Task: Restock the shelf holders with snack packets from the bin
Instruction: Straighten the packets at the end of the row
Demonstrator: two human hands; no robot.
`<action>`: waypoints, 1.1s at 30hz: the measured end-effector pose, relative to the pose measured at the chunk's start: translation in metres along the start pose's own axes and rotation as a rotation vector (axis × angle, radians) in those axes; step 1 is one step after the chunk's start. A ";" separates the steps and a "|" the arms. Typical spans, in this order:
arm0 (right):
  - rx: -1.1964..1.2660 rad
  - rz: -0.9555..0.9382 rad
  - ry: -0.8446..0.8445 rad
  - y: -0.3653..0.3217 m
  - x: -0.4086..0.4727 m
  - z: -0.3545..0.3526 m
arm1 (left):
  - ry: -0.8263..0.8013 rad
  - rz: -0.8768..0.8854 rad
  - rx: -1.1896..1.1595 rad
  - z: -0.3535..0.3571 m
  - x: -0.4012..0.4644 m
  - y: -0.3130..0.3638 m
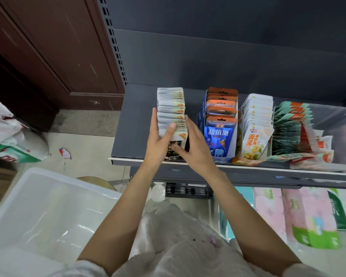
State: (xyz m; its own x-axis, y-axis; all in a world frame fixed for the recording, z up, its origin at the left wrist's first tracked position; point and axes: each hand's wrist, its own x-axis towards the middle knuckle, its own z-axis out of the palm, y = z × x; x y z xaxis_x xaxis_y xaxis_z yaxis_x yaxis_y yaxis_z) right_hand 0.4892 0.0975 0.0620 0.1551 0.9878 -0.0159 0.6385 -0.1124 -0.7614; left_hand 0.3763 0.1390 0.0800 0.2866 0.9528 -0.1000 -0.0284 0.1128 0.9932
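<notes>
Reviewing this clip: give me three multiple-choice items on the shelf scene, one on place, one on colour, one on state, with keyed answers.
1. Where does the row of white packets with a dark front label stand on the dark grey shelf?
A. leftmost
B. middle
C. rightmost

2. What colour are the tops of the blue snack packets in the blue cardboard holder?
A. green
B. orange
C. purple

3. What are the two hands doing?
A. hanging idle
B. reaching into the clear plastic bin
C. pressing the white packet row from both sides

Answers: 1 A, no packets stand left of it. 2 B, orange hanger tabs show. 3 C, left hand and right hand flank that row.
</notes>
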 end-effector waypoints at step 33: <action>0.868 0.257 -0.059 -0.031 0.045 -0.005 | -0.076 -0.171 -0.094 -0.009 0.042 0.014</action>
State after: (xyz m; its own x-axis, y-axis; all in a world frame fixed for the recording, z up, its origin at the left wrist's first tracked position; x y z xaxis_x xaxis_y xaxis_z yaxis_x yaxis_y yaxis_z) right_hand 0.4799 0.1445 0.0883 0.1597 0.9502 -0.2676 -0.2071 -0.2328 -0.9502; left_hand 0.3795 0.1830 0.0893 0.3661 0.8941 -0.2582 -0.0613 0.3000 0.9520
